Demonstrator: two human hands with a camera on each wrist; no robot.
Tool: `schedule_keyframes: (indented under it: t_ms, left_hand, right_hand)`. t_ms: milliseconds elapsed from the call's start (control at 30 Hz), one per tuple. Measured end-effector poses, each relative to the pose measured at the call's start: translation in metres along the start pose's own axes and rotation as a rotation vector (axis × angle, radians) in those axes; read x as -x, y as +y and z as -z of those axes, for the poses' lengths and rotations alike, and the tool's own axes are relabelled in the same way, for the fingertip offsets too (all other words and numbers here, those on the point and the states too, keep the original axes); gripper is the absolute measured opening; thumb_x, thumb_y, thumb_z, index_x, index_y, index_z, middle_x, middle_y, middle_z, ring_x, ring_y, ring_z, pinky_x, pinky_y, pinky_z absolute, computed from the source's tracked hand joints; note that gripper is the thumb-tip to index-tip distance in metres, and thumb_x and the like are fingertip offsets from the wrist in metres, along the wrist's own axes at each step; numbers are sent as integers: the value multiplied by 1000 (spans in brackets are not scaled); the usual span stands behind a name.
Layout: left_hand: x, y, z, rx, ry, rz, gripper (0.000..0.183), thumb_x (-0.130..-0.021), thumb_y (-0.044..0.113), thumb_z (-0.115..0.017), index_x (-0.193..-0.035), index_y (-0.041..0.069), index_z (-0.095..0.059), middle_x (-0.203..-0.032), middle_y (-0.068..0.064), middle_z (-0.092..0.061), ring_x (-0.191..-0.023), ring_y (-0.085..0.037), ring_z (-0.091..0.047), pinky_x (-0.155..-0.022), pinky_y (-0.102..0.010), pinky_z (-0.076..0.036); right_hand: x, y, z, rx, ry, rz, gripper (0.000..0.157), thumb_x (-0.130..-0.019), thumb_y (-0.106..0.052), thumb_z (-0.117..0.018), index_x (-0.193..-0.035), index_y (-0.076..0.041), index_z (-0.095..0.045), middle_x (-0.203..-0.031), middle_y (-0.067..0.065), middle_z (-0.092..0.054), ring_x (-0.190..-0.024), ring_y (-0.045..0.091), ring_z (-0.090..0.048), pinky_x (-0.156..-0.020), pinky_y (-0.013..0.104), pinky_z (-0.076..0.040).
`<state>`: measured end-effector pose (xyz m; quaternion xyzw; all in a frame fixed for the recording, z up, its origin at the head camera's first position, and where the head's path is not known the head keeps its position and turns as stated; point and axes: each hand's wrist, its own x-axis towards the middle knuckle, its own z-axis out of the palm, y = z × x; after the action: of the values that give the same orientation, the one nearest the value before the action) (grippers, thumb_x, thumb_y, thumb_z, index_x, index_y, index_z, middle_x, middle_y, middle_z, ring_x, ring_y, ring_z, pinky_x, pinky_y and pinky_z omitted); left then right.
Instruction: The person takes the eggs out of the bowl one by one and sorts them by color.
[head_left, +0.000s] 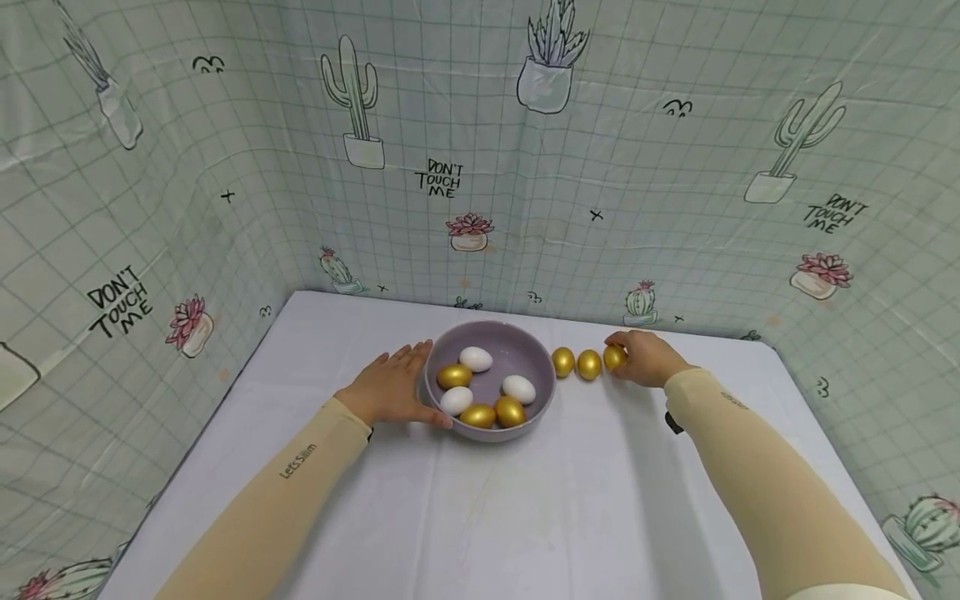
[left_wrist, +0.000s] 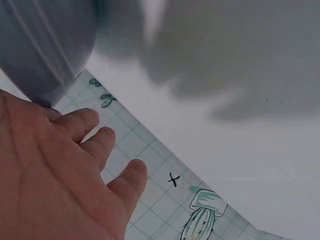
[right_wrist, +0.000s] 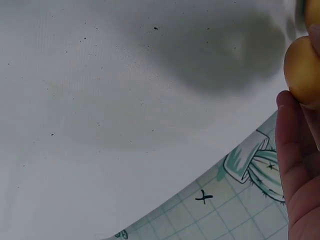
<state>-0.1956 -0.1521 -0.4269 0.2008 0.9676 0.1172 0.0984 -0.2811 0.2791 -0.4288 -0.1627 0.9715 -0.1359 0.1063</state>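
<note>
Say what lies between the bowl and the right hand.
In the head view, two gold eggs lie between the bowl and the right hand, which holds a third egg.

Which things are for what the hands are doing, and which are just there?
Part of the job, it seems:
purple bowl, touched by the left hand
three white eggs and three gold eggs inside
gold egg the right hand pinches
two nearby gold eggs

Just there:
white table
cactus-print cloth

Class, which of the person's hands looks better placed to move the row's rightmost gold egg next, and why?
The right hand, most likely: it pinches that gold egg. The left hand is at the left side of the bowl, farther from the egg.
</note>
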Motion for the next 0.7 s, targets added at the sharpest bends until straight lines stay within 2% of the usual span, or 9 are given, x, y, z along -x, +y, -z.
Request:
schedule_keyframes:
  t_ms: [200, 700]
  left_hand:
    - [1, 2, 1, 14, -1, 0, 137, -64, 85, -68, -158, 0, -16, -161, -17, -24, -146, -37, -25, -115, -58, -22]
    - [0, 2, 2, 16, -2, 6, 136, -64, 84, -69, -159, 1, -16, -162, -15, -24, -147, -36, -25, -115, -58, -21]
  right_hand:
    - [-2, 2, -6, 16, -18, -1, 50, -86, -9, -73, -132, 4, -59, -125, 24, -62, -118, 43, -55, -105, 58, -38]
    - [-4, 0, -9, 43, -22, 0, 51, -86, -10, -75, -132, 5, -59, -124, 24, -63, -113, 42, -57, -104, 57, -39]
